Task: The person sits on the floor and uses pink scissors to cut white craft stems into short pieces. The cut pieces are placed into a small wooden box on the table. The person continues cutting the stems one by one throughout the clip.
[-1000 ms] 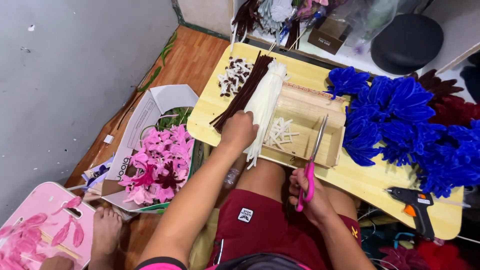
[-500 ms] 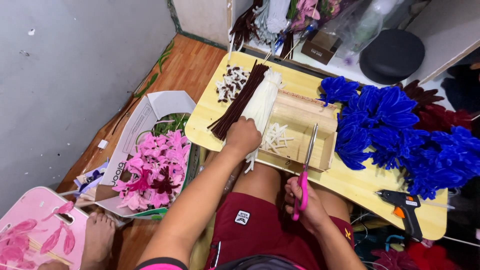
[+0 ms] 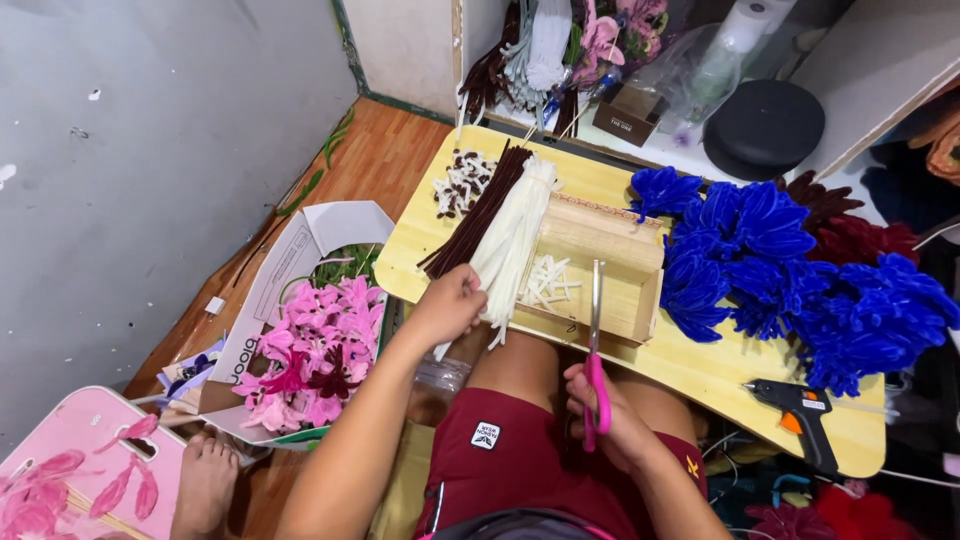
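My left hand (image 3: 452,303) grips the near end of a bundle of white pipe cleaners (image 3: 517,236) lying on the yellow lap table (image 3: 700,368). A bundle of dark brown pipe cleaners (image 3: 479,211) lies beside it on the left. My right hand (image 3: 606,415) holds pink-handled scissors (image 3: 596,340), blades pointing up over a shallow wooden box (image 3: 612,262). Short white cut pieces (image 3: 548,281) lie in the box.
Blue pipe-cleaner flowers (image 3: 790,270) heap on the table's right side, a black glue gun (image 3: 800,415) near its corner. Cut brown and white bits (image 3: 460,181) lie at the far left. A cardboard box of pink flowers (image 3: 318,345) sits on the floor at left.
The view has shifted. My left hand has drawn the white bundle's end toward me, off the table's near edge. The scissors stay upright in my right hand.
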